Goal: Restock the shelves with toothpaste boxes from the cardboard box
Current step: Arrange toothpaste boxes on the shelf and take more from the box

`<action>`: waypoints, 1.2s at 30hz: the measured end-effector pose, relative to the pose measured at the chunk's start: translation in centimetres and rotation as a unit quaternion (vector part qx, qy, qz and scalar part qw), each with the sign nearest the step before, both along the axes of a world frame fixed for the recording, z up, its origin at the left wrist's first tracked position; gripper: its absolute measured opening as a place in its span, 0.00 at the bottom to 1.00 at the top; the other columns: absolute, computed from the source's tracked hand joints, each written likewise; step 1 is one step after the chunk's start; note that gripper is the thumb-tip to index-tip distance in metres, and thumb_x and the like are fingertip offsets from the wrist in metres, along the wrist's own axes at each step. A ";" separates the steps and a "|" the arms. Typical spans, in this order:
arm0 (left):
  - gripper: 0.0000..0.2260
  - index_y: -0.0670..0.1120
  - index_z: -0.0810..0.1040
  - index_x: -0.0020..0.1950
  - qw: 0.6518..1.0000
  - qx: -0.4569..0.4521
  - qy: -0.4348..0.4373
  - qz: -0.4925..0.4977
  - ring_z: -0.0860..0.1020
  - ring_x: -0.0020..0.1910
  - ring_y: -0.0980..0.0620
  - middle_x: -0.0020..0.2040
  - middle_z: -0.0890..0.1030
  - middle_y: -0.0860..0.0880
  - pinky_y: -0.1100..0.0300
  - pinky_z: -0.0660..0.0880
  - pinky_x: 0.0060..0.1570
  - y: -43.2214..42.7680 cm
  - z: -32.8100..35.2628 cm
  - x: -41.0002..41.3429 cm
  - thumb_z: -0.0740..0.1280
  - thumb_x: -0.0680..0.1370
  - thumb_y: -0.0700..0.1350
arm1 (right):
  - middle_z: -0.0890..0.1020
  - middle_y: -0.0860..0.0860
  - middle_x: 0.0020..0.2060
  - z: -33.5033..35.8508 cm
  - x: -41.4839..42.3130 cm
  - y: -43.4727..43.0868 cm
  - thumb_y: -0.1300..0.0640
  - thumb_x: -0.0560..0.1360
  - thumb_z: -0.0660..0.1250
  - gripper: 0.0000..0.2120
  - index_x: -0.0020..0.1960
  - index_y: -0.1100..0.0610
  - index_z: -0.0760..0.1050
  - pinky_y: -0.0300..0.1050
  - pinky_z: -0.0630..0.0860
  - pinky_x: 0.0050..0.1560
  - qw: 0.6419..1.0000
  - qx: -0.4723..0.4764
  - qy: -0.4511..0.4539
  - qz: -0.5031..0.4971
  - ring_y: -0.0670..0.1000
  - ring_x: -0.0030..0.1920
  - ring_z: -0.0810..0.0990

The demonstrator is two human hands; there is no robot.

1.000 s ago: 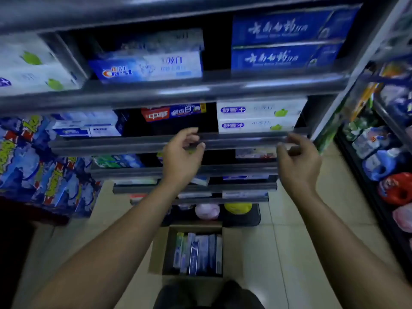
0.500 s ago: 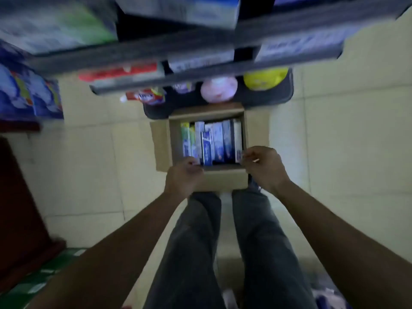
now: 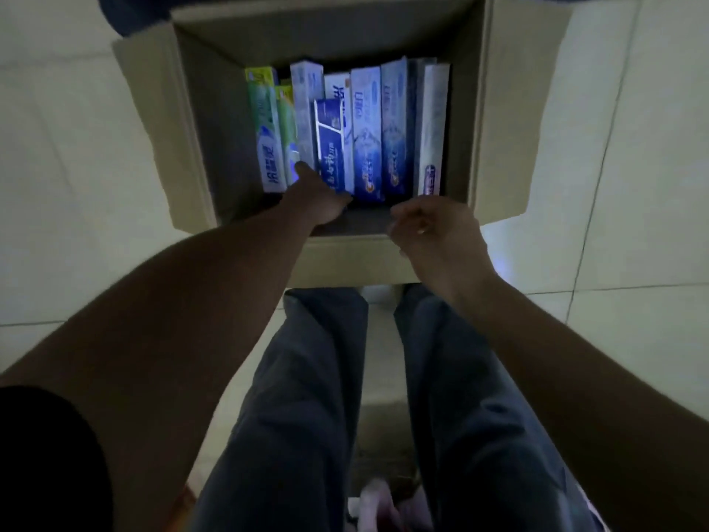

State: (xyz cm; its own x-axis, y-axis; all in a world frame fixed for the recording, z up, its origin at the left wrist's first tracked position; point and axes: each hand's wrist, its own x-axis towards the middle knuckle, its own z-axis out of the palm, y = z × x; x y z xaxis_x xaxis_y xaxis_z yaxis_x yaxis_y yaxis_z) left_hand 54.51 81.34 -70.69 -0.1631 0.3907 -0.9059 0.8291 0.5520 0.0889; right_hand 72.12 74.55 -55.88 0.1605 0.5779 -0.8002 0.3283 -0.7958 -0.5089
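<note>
An open cardboard box (image 3: 498, 109) stands on the floor in front of me. Several toothpaste boxes stand in a row inside: green ones (image 3: 264, 140) at the left, a dark blue one (image 3: 330, 140), light blue ones (image 3: 366, 140) and a white one (image 3: 433, 128) at the right. My left hand (image 3: 314, 201) reaches into the box, thumb on a pale box and fingers spread at the near end of the dark blue one. My right hand (image 3: 433, 232) hovers over the near rim, fingers loosely curled, holding nothing. The shelves are out of view.
Pale floor tiles (image 3: 633, 186) surround the box on both sides. My legs in blue-grey trousers (image 3: 307, 416) are right behind the box. A dark edge (image 3: 130, 13) shows at the top left.
My view dropped from the shelves down to the box and moved in close. Both hands came off the shelf rail and went down; the left one now reaches among the toothpaste boxes.
</note>
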 end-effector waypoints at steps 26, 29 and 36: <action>0.29 0.49 0.78 0.69 0.931 0.237 -0.262 -0.088 0.82 0.56 0.55 0.60 0.84 0.52 0.56 0.78 0.58 -4.2 17.3 2.5 0.78 0.69 0.52 | 0.84 0.53 0.35 7.4 6.6 4.1 0.57 0.76 0.74 0.09 0.51 0.60 0.76 0.49 0.77 0.33 0.954 0.042 0.068 -0.290 0.55 0.32 0.82; 0.35 0.46 0.74 0.72 0.940 0.159 -0.292 -0.081 0.77 0.60 0.59 0.64 0.80 0.49 0.68 0.72 0.60 -3.5 14.0 4.9 0.82 0.68 0.48 | 0.84 0.57 0.40 7.5 8.9 2.9 0.58 0.76 0.74 0.10 0.52 0.61 0.78 0.47 0.79 0.33 0.952 0.088 0.016 -0.294 0.54 0.33 0.82; 0.27 0.47 0.69 0.74 0.980 0.082 -0.180 0.037 0.77 0.64 0.44 0.67 0.77 0.44 0.56 0.76 0.56 -1.2 2.7 11.7 0.73 0.78 0.51 | 0.83 0.52 0.34 7.3 14.5 1.3 0.56 0.75 0.74 0.07 0.47 0.56 0.76 0.45 0.75 0.31 0.923 0.179 -0.030 -0.339 0.53 0.30 0.80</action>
State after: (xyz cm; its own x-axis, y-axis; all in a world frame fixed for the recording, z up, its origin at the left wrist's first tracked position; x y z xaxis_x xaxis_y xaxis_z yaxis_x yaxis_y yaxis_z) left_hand 66.21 80.13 -67.96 0.1218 0.5354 -0.8358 0.6858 0.5633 0.4608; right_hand 86.61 75.83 -48.56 0.6212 0.5529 -0.5554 -0.1477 -0.6134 -0.7758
